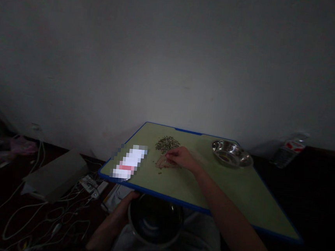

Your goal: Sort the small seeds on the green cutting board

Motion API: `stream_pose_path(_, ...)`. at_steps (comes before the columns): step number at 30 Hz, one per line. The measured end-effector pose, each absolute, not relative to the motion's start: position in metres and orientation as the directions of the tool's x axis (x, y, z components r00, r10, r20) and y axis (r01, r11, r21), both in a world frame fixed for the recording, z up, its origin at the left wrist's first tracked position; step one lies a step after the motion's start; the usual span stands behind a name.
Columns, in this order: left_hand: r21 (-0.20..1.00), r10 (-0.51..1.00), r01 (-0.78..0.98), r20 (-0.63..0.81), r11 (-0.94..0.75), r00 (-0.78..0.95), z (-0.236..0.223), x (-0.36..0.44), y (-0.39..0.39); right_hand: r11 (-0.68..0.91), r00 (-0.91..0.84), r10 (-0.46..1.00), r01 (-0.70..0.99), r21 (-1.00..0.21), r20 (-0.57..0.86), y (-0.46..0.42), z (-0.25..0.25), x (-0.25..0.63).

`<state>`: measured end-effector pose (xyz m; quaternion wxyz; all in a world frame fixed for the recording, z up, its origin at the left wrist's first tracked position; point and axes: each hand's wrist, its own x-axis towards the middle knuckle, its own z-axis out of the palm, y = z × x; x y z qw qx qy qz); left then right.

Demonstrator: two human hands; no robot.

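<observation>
Your left hand (126, 202) grips a dark bowl (146, 236), apparently steadying it at your lap (202, 232); your right hand (180, 156), fingertips narrowed (cannot tell on what), is beside a speckled heap (166, 143), within reach on the green table (228, 193).

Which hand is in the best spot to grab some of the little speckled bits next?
Right, I'd say. The right hand is over the table, close beside the pile of bits. The left hand is lower, at the dark bowl by the table's near edge.
</observation>
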<state>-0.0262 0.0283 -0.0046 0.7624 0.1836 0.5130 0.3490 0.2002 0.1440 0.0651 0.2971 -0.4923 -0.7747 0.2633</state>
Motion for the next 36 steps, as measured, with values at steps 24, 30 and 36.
stream_pose_path(24, 0.627, 0.763, -0.444, -0.589, 0.64, 0.268, 0.0, -0.022, 0.021, 0.379, -0.371, 0.91, 0.57, -0.729, 0.184, 0.148, 0.06, 0.202)
stream_pose_path(30, 0.621, 0.759, -0.443, -0.583, 0.647, 0.291, -0.003, -0.024, 0.023, 0.353, -0.382, 0.912, 0.55, -0.757, 0.148, 0.145, 0.062, 0.201)
stream_pose_path(36, 0.598, 0.739, -0.451, -0.617, 0.663, 0.27, 0.0, -0.023, 0.023, 0.334, -0.377, 0.916, 0.529, -0.78, 0.136, 0.142, 0.066, 0.2)
